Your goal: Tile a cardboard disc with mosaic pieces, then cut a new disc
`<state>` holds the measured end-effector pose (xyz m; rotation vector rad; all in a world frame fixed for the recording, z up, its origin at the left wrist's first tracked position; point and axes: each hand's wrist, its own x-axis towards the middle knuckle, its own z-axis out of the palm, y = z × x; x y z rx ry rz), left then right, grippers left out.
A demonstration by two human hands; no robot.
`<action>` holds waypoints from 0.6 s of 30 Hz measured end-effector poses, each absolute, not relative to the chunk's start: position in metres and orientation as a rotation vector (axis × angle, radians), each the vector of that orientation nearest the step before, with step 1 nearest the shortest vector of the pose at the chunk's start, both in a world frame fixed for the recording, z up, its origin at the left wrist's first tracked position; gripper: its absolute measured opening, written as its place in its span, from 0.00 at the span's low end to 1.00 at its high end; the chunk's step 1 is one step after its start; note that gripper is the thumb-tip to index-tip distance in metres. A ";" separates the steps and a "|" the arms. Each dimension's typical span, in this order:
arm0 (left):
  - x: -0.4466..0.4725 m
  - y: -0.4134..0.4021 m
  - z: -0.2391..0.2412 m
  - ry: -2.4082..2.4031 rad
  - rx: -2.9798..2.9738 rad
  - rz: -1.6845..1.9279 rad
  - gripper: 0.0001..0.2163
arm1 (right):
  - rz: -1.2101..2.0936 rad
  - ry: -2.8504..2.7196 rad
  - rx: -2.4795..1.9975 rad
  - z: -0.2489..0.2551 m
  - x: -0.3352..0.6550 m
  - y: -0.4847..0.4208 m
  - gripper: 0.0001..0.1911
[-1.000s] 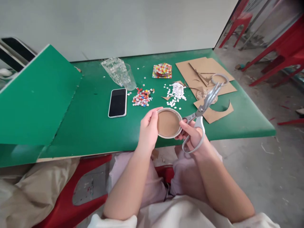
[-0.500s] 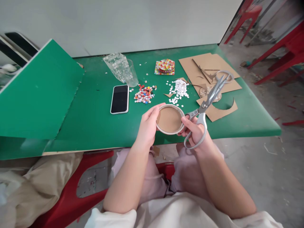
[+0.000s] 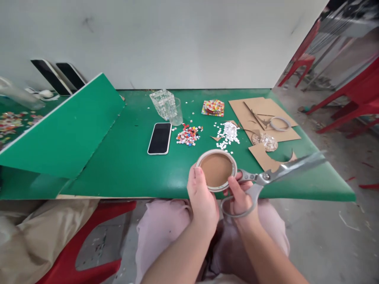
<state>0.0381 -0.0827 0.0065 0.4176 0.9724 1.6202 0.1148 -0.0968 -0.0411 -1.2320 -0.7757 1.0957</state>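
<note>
My left hand (image 3: 203, 193) grips the left side of a cardboard disc (image 3: 216, 169) with a pale ring around its edge, held over the table's front edge. The thumb of my right hand (image 3: 243, 201) presses on the lower right of that ring. A pair of metal scissors (image 3: 266, 176) hangs on my right hand by its handle loops, its blades pointing right and looking closed, blurred at the tips. Beyond my hands lie a heap of white mosaic tiles (image 3: 229, 132) and a heap of coloured mosaic tiles (image 3: 188, 135).
A phone (image 3: 160, 139) lies at the left, near a clear cup (image 3: 176, 113) and a bag of tiles (image 3: 162, 103). Patterned coasters (image 3: 213, 107) sit at the back. Cardboard sheets (image 3: 237, 105), offcuts and another ring (image 3: 280, 124) cover the right. A tilted green board (image 3: 68, 130) stands left.
The scissors have swung from pointing up and right to pointing nearly sideways right. Both hands still hold the ringed disc, which appears lower as the view has tilted up.
</note>
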 end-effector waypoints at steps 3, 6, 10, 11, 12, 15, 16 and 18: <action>0.039 -0.084 0.005 1.044 0.346 1.684 0.16 | 1.033 -0.864 -1.274 -0.047 0.108 -0.105 0.12; 0.032 -0.082 0.000 1.134 0.422 1.764 0.16 | 1.027 -0.900 -1.270 -0.046 0.103 -0.111 0.12; 0.022 -0.080 -0.004 1.167 0.542 1.821 0.16 | 1.030 -0.937 -1.235 -0.036 0.102 -0.113 0.12; 0.021 -0.080 -0.003 1.160 0.555 1.843 0.15 | 1.031 -0.955 -1.216 -0.033 0.104 -0.112 0.13; 0.020 -0.080 -0.002 1.150 0.564 1.866 0.15 | 1.035 -0.971 -1.189 -0.030 0.106 -0.111 0.13; 0.018 -0.080 0.003 1.125 0.578 1.905 0.15 | 1.048 -0.981 -1.080 -0.016 0.113 -0.106 0.13; 0.018 -0.080 0.004 1.121 0.580 1.910 0.15 | 1.052 -0.972 -1.047 -0.011 0.115 -0.105 0.13; 0.019 -0.080 0.005 1.116 0.573 1.903 0.15 | 1.046 -0.948 -1.027 -0.002 0.117 -0.102 0.11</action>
